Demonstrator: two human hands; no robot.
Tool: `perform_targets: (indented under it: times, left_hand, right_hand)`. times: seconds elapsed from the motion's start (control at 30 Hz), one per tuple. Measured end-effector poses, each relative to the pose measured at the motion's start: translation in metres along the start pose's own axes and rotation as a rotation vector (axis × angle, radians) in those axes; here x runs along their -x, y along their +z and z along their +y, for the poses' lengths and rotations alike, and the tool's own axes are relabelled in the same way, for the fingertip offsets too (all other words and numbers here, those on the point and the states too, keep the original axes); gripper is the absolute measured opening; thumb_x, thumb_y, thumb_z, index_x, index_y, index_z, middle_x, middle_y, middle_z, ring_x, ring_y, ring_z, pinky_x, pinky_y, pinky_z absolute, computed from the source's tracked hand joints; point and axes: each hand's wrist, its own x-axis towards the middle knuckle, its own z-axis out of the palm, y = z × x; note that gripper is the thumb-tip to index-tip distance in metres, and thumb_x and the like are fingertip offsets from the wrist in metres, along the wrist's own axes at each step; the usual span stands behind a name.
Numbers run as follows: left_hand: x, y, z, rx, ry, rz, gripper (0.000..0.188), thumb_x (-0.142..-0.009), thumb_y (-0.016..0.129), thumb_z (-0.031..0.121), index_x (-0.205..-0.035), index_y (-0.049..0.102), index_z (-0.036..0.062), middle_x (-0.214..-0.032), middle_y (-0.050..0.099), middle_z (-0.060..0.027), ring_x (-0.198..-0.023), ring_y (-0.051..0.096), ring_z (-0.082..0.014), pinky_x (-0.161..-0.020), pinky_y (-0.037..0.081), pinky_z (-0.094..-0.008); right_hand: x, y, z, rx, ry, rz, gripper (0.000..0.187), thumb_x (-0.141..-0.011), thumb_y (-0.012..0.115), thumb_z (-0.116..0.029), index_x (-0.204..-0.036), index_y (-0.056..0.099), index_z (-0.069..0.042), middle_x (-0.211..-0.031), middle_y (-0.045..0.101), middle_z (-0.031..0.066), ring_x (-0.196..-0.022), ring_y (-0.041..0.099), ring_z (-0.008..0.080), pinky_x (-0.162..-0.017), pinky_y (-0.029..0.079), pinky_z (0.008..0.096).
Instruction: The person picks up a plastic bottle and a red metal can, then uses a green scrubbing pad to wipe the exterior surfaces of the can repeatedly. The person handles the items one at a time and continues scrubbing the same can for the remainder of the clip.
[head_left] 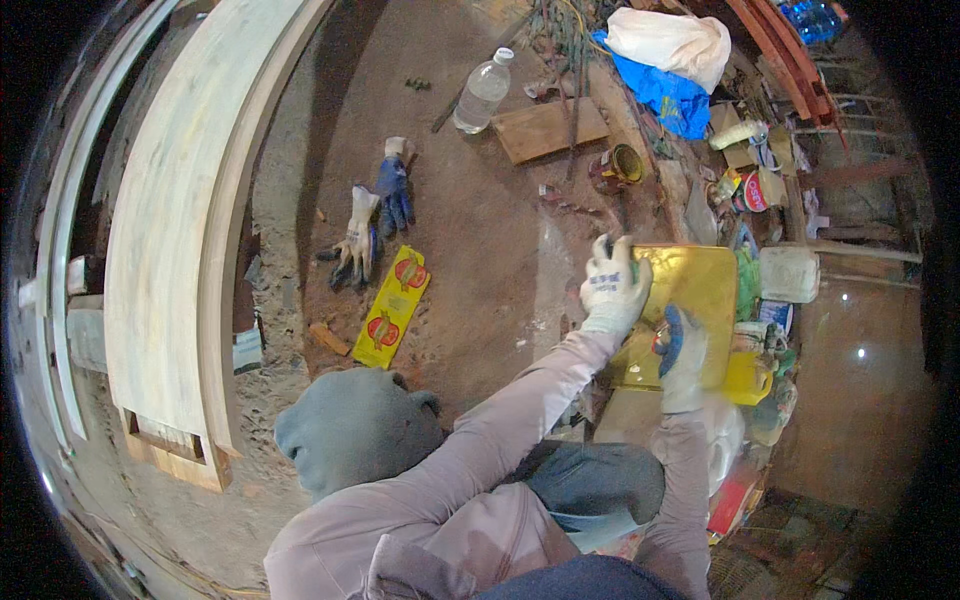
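A shiny gold square tin (pixel 705 280) stands in front of me, right of centre. My left hand (pixel 611 288), in a white work glove, is closed on the tin's far left corner. Over the tin's gold face is my right hand (pixel 682 355), in a white glove with a blue coating. It is partly smeared by motion and its fingers look curled. A small dark and reddish thing shows at the fingers, too unclear to name.
A pair of gloves (pixel 357 240) and a yellow packet (pixel 391 310) lie on the dirt floor. Farther off are a water bottle (pixel 483 92), a wooden board (pixel 550 130) and an open can (pixel 616 167). Long pale planks (pixel 185 220) line the left; clutter fills the right.
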Motion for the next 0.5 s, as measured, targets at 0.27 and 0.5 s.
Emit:
perform_targets:
  times: [0.27,0.5]
  left_hand:
    - [0.033,-0.021,-0.121,0.119,-0.223,0.214,0.037,-0.093,0.053,0.030,-0.126,0.052,0.0143,-0.136,0.044,-0.0182,-0.113,0.055,-0.0416,-0.090,0.049,-0.0490]
    - [0.027,-0.043,-0.081,0.074,-0.227,0.306,0.030,-0.089,0.058,0.031,-0.115,0.062,0.0154,-0.128,0.053,-0.0167,-0.104,0.062,-0.0373,-0.085,0.051,-0.0471]
  right_hand:
    - [0.056,0.060,0.061,0.546,-0.023,-0.275,0.028,-0.080,0.074,-0.022,-0.092,0.055,-0.005,-0.081,0.059,0.0051,-0.071,0.054,0.0159,-0.066,0.046,0.0321]
    - [0.058,0.054,0.033,0.524,-0.102,-0.244,0.026,-0.085,0.072,-0.026,-0.085,0.062,-0.002,-0.072,0.060,0.0031,-0.062,0.055,0.0147,-0.058,0.046,0.0318]
